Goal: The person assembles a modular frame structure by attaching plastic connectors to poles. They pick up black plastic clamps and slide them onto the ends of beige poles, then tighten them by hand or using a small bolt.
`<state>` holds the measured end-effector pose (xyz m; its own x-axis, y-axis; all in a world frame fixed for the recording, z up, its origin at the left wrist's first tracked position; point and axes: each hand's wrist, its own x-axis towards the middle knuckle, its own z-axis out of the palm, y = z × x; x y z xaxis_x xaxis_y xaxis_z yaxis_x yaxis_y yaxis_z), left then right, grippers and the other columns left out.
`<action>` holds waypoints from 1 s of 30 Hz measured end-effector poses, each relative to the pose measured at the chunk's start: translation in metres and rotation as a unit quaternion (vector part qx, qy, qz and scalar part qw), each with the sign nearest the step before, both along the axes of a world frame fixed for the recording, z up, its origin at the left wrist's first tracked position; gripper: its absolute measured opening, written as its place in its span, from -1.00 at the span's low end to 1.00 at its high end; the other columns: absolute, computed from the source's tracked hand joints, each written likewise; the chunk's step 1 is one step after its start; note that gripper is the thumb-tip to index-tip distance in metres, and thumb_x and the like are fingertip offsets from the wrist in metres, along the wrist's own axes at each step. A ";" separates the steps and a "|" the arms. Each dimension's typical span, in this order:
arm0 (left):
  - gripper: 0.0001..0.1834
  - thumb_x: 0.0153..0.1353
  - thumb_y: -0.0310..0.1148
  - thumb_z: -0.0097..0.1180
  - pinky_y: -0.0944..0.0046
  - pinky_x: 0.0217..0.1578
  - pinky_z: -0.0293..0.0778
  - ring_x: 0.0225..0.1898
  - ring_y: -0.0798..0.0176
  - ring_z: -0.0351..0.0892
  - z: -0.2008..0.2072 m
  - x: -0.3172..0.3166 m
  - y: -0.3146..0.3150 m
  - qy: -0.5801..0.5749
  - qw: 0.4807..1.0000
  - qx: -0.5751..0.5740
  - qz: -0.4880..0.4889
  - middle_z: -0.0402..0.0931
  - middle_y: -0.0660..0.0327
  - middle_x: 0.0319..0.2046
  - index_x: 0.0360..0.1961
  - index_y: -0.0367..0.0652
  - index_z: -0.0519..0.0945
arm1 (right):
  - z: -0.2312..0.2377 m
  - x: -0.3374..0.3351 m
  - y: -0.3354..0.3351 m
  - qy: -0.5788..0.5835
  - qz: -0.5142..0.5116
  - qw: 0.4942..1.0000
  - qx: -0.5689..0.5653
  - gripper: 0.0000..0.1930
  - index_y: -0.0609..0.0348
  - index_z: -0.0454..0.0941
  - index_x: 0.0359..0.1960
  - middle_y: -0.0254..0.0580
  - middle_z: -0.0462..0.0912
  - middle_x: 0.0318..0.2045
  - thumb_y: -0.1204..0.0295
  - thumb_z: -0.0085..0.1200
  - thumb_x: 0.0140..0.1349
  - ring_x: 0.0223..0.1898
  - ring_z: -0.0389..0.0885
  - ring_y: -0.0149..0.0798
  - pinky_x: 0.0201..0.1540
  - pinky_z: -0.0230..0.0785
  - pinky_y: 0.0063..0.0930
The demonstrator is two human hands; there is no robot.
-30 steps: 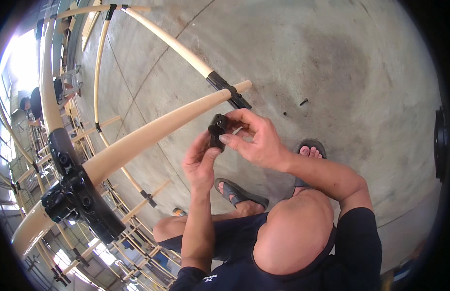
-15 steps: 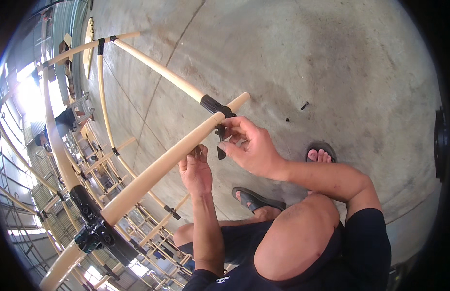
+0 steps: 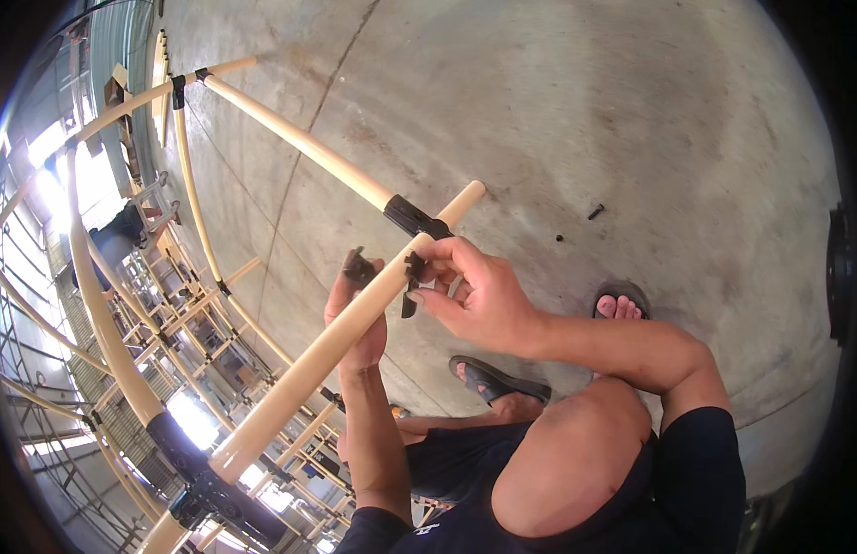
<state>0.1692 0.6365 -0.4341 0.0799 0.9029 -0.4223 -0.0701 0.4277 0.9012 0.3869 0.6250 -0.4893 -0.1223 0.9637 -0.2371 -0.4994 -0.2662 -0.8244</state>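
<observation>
A cream-coloured tube (image 3: pixel 318 360) runs diagonally across the head view, with a black pipe joint (image 3: pixel 415 219) near its far end. My right hand (image 3: pixel 484 294) pinches a black clamp half (image 3: pixel 411 284) between thumb and fingers, against the near side of the tube just below that joint. On the other side of the tube, my left hand (image 3: pixel 368 343) reaches up from beneath, partly hidden by it. A second black joint piece (image 3: pixel 359 266), slightly blurred, is held in its fingers, apart from the tube.
A black bolt (image 3: pixel 596 211) and a small black part (image 3: pixel 559 238) lie on the concrete floor beyond my sandalled feet. A large black joint (image 3: pixel 207 480) links tubes at lower left. Other tube frames and a person (image 3: pixel 124 231) in dark clothing are at the left.
My left hand has moved up and left from under the tube, bringing the black joint piece into view. My right hand still grips the clamp half, slightly lower. The view has shifted a little.
</observation>
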 end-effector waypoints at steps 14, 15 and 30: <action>-0.57 0.35 -0.48 0.16 0.27 -0.06 0.58 0.01 0.12 0.61 0.016 0.008 0.035 0.126 0.971 0.027 -0.201 0.52 -0.09 0.13 0.24 -0.28 0.54 | 0.000 0.002 0.009 -0.021 0.008 1.000 0.012 -0.65 0.34 0.45 -0.09 0.01 0.71 -0.25 0.50 0.32 0.16 -0.26 0.77 -0.11 -0.30 0.61 -0.33; -0.58 0.36 -0.52 0.13 0.30 -0.11 0.60 -0.02 0.12 0.63 0.020 0.010 0.039 0.101 0.974 0.007 -0.202 0.52 -0.10 0.12 0.24 -0.26 0.54 | 0.000 0.003 0.009 -0.020 0.008 1.000 0.010 -0.65 0.34 0.45 -0.09 0.01 0.71 -0.25 0.50 0.32 0.16 -0.26 0.77 -0.11 -0.30 0.61 -0.33; -0.65 0.40 -0.54 0.07 0.34 -0.10 0.57 -0.04 0.17 0.64 0.042 0.030 0.054 0.236 0.932 0.039 -0.272 0.58 -0.06 0.06 0.18 -0.29 0.60 | 0.004 0.014 0.016 -0.023 0.055 0.998 0.019 -0.67 0.24 0.46 -0.09 -0.03 0.71 -0.29 0.54 0.32 0.15 -0.23 0.78 -0.10 -0.28 0.61 -0.32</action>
